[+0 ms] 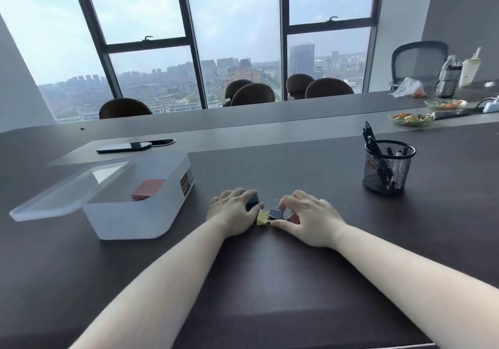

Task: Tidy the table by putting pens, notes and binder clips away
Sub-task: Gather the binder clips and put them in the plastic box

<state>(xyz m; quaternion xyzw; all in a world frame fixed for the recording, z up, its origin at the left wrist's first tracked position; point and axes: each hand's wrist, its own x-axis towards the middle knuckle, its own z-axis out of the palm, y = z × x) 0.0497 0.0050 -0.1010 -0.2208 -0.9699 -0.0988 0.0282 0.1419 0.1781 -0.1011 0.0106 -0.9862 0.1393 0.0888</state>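
Note:
A small heap of coloured binder clips lies on the dark table between my hands: a yellow clip [261,218], a blue clip [276,213] and a reddish clip [293,218]. My left hand [232,211] curls over a dark teal clip [252,202] at the heap's left side. My right hand [307,215] cups the heap from the right, thumb and fingers pinching around the blue and reddish clips. To the left stands an open white storage box [140,215] with a red stack of notes [148,189] inside. A black mesh pen cup [386,165] holding pens stands at the right.
The box's clear lid [62,194] hangs open to the left. A dark phone [124,146] lies behind the box. Plates of food [412,118] and bottles [448,78] sit at the far right. Chairs line the table's far side before the windows.

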